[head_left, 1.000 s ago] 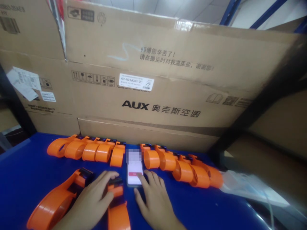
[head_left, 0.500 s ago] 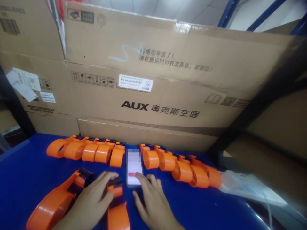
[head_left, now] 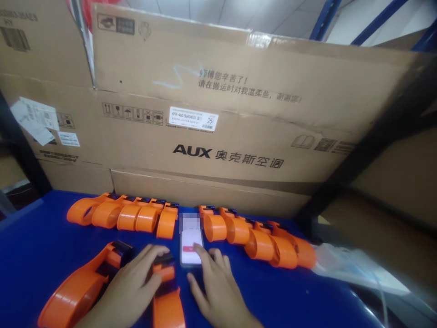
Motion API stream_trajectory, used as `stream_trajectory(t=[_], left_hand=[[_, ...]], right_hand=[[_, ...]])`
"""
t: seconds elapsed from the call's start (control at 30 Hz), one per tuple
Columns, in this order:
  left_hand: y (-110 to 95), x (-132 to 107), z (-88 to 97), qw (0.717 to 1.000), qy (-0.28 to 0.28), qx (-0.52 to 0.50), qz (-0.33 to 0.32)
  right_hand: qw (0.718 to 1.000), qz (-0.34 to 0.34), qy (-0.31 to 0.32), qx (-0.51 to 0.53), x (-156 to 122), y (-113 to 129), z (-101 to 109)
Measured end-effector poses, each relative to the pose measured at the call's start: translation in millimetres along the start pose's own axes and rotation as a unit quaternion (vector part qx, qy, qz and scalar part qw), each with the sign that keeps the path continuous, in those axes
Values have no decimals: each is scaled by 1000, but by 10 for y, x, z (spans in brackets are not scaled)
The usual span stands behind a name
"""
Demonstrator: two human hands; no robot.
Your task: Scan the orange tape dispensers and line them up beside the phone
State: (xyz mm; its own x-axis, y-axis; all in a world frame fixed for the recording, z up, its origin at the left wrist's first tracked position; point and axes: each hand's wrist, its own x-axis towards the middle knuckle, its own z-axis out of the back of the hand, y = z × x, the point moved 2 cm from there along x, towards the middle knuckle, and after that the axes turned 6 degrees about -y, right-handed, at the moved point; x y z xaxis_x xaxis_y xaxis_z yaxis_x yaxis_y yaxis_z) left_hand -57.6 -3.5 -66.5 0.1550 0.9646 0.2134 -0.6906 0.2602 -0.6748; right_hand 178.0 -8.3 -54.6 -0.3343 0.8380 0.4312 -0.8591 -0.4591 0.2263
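Observation:
My left hand lies flat on the blue table, fingers spread, between two orange tape dispensers: one at its left and one at its right, which its thumb touches. My right hand is open, its index fingertip touching the red button on the screen of a phone that lies flat on the table.
Two rows of several orange tape dispensers stand behind the hands, one left and one right of the phone. Large cardboard boxes wall off the back. A clear plastic bag lies at the right, by a dark shelf post.
My right index finger has slid forward onto the red button on the phone's screen. My left hand has stayed in place.

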Motion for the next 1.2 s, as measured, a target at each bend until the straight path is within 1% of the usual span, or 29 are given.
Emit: stream_trajectory(t=[0.2,0.53,0.73,0.97,1.2], left_hand=[[-1,8,6,1000,6,3,3],[19,-4,16,1000,-4,-3,2],[15,4,3,1000,-1,-4,0],[-5,4,20,1000,3,-6,0],[-21,-9,10,1000,3,-2,3]], right_hand=[[1000,3,-17,-3,7,-48,-34],[999,6,-30,38,-5,-79,22],[1000,-7,-22,19,20,-82,-17],[999,25,19,35,24,-19,56],[998,5,16,55,-1,-21,6]])
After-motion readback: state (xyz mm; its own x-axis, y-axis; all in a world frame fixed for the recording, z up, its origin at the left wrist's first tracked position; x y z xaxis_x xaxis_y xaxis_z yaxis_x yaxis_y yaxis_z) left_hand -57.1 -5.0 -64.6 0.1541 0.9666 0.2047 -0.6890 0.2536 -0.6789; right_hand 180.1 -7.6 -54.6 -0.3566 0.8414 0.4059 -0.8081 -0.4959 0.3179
